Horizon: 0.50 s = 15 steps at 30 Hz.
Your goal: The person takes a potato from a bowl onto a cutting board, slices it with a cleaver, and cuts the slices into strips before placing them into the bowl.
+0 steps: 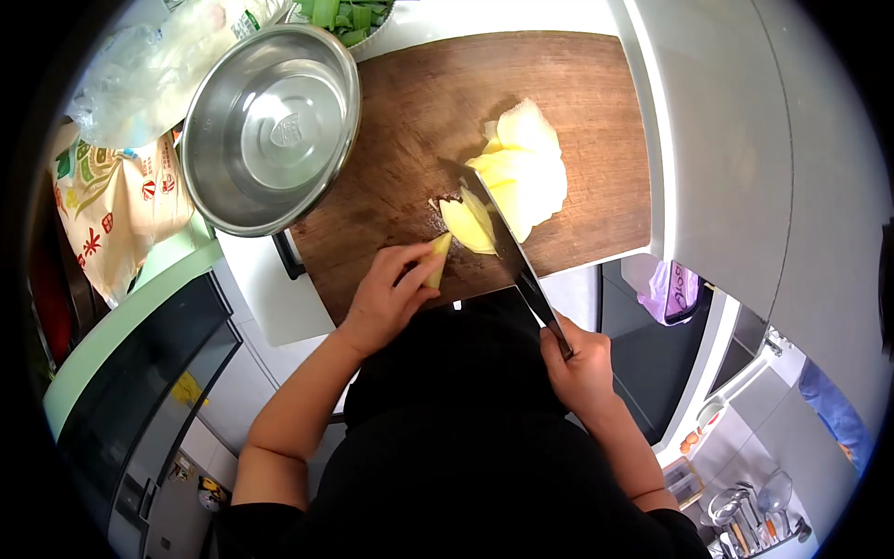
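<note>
My left hand [384,296] pinches a small pale yellow potato piece [438,257] against the near edge of the wooden cutting board [400,121]. In my right hand [579,365] is the handle of a kitchen knife [510,250], its dark blade reaching up and left over the board. Several thin potato slices [468,224] lie between the blade and my left hand, some touching or close to the blade. On the blade's other side spreads a heap of potato slices [533,182], very bright under the light.
A steel bowl [279,219] overlaps the board's left side. Cut green leaves [349,14] sit in a container behind it. A printed food bag [121,205] and clear plastic bags [140,74] crowd the left. A pale wall [717,121] rises beyond the board's right edge.
</note>
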{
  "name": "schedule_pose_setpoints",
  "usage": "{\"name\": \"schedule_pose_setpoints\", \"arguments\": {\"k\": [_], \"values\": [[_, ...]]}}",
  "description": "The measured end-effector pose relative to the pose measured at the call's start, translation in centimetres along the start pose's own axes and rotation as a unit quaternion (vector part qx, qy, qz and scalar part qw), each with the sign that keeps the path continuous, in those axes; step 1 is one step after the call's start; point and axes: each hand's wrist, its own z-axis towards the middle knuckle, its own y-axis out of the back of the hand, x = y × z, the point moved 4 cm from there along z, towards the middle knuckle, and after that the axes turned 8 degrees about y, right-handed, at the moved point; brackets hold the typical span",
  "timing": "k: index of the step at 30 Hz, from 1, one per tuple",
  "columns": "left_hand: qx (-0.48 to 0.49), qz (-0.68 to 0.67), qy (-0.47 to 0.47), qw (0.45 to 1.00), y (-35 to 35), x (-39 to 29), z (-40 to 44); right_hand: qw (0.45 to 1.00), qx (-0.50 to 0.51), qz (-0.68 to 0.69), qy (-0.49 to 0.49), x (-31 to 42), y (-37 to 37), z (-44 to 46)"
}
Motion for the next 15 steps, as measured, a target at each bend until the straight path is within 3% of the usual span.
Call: {"name": "schedule_pose_setpoints", "arguments": {"k": [5,7,11,15], "values": [[-0.023,0.018,0.009,1.000,-1.0,-0.3,0.6,1.000,0.011,-0.006,0.014,0.1,0.0,0.4],[-0.073,0.104,0.053,0.990,-1.9,-1.2,1.4,1.000,0.013,-0.002,0.010,0.3,-0.2,0.7],[-0.134,-0.003,0.106,0.985,-2.2,-1.1,1.8,0.999,0.014,-0.026,0.034,0.5,-0.5,1.0],[-0.108,0.017,-0.008,0.994,-1.0,-0.3,0.4,0.997,0.051,-0.032,0.044,0.6,-1.4,0.9]]}}
